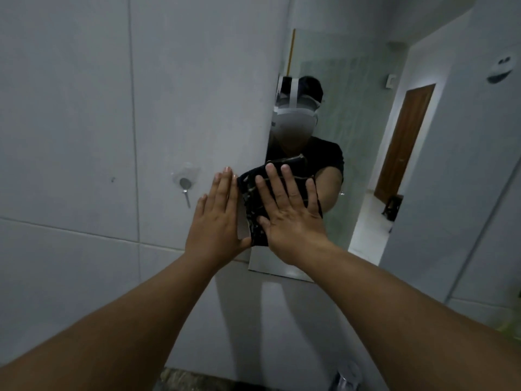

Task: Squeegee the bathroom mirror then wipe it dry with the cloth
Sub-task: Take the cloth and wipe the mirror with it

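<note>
Here, the mirror (338, 114) hangs on the tiled wall (84, 108). The dark cloth (251, 193) lies flat against its lower left part, pressed by the right hand (287, 218), fingers straight and spread. The left hand (217, 221), fingers straight and together, rests at the mirror's left edge beside the cloth.

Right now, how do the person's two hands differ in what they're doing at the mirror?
The right hand presses the dark cloth flat against the mirror; the left hand lies bare at the mirror's left edge, beside the cloth. The right hand's fingers are spread, the left's together. Both are open, fingers straight.
</note>
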